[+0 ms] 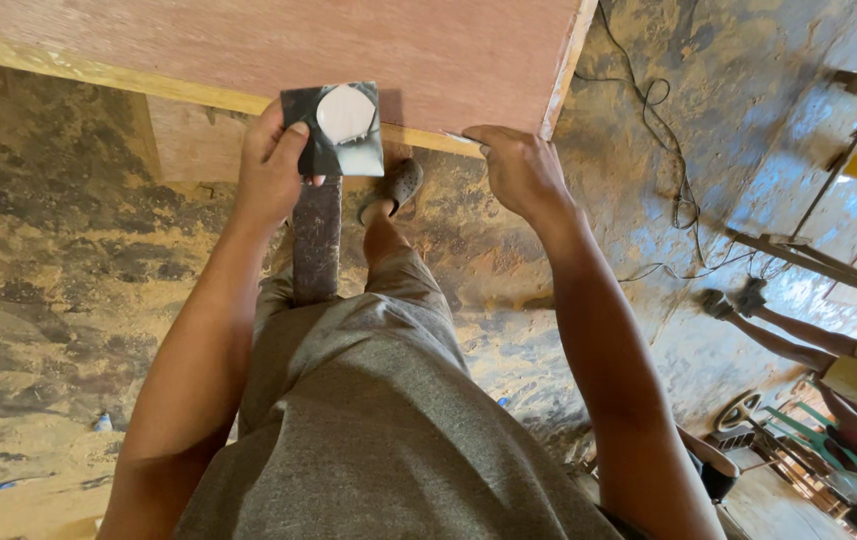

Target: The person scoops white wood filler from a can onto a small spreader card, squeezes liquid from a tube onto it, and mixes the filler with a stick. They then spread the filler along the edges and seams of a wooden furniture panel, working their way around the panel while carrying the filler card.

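left hand closes its grip on a square dark glossy tile below the smooth reddish plywood worktop; right hand pinches a thin pencil at its edge.

The person wears a grey T-shirt that fills the lower middle of the frame, its cloth plain and loosely creased, with no print showing. Both forearms are bare (no sleeve reaches them, and no watch or band shows at either wrist). Below the shirt, toward the upper middle, come grey-green shorts, and a dark perforated clog on the one foot in view.
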